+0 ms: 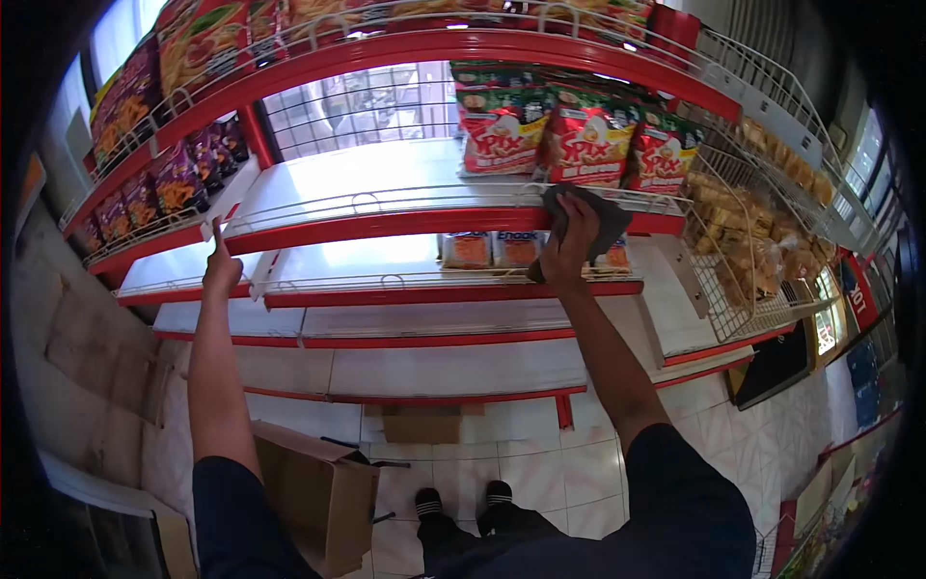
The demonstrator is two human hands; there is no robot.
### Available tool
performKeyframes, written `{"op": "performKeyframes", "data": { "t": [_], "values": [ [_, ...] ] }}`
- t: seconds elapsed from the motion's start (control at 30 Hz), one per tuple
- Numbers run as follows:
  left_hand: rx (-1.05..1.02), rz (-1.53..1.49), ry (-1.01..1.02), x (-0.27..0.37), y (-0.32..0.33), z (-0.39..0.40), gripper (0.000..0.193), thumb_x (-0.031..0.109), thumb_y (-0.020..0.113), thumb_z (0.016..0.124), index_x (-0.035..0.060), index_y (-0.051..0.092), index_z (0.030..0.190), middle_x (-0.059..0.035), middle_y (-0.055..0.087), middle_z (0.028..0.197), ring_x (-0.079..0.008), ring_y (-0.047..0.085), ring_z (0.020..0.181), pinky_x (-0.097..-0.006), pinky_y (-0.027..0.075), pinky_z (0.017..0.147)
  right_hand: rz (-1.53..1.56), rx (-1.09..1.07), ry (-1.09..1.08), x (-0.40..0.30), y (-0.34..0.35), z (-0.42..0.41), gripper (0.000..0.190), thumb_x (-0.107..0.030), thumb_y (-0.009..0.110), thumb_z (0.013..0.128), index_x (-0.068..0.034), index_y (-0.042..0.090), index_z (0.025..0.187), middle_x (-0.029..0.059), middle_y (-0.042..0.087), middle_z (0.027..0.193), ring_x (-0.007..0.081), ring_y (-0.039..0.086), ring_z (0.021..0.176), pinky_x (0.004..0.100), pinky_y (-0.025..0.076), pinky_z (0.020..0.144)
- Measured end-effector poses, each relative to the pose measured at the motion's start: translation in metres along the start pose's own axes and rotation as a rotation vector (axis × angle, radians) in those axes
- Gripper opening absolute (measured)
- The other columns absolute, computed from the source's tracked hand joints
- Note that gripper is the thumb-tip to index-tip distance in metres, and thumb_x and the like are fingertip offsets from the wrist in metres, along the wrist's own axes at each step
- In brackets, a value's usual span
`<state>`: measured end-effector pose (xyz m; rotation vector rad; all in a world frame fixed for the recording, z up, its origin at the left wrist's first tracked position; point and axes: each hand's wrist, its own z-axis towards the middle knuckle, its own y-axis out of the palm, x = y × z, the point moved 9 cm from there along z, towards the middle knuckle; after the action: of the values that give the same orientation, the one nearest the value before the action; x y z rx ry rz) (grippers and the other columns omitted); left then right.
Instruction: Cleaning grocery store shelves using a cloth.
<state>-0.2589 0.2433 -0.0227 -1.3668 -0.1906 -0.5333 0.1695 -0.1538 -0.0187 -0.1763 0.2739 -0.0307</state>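
Observation:
My right hand (568,250) grips a dark grey cloth (606,217) against the red front edge (405,226) of a white metal shelf. Behind the cloth, red and green Spix snack packets (586,141) stand in rows on that shelf. Farther left, my left hand (222,269) is raised at the joint between two shelf sections, one finger extended up to the red edge. Its other fingers look curled, and whether they hold anything is hidden. Just below the right hand's shelf, Enaak snack packets (517,248) sit on a lower shelf, partly covered by my hand.
Wire guards line the shelf fronts. Purple snack packets (173,177) fill the left section, and larger noodle-picture packs (206,43) the top. A wire basket (752,311) of bagged snacks juts out at right. On the tiled floor (532,470), an open cardboard box (351,506) stands beside my feet.

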Motion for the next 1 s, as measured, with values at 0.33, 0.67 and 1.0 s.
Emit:
{"op": "performKeyframes", "data": {
  "t": [0.33, 0.67, 1.0],
  "values": [
    [-0.048, 0.002, 0.056, -0.007, -0.007, -0.004, 0.101, -0.003, 0.050, 0.063, 0.0336, -0.007, 0.138, -0.0241, 0.060, 0.092, -0.0338, 0.062, 0.075, -0.0421, 0.048, 0.063, -0.055, -0.034, -0.143, -0.095, 0.087, -0.007, 0.059, 0.000, 0.046, 0.076, -0.003, 0.030, 0.133, 0.0168, 0.026, 0.140, 0.0341, 0.019, 0.132, 0.0470, 0.015, 0.105],
    [-0.077, -0.049, 0.303, -0.025, -0.008, 0.009, 0.098, -0.003, 0.052, 0.066, 0.0394, -0.001, 0.137, -0.0200, 0.059, 0.089, -0.0317, 0.061, 0.079, -0.0408, 0.051, 0.068, -0.063, -0.517, -0.428, -0.280, 0.250, -0.037, 0.056, -0.001, 0.044, 0.072, -0.004, 0.038, 0.128, 0.0122, 0.033, 0.137, 0.0311, 0.031, 0.127, 0.0419, 0.022, 0.104],
    [-0.520, -0.358, 0.289, -0.029, -0.015, 0.017, 0.094, -0.016, 0.048, 0.076, 0.0353, 0.000, 0.138, -0.0209, 0.048, 0.123, -0.0336, 0.060, 0.094, -0.0462, 0.053, 0.062, 0.174, -0.622, -0.751, -0.401, 0.341, -0.043, 0.049, -0.004, 0.044, 0.075, -0.005, 0.043, 0.125, 0.0106, 0.035, 0.136, 0.0220, 0.027, 0.130, 0.0385, 0.018, 0.108]
  ]
}}
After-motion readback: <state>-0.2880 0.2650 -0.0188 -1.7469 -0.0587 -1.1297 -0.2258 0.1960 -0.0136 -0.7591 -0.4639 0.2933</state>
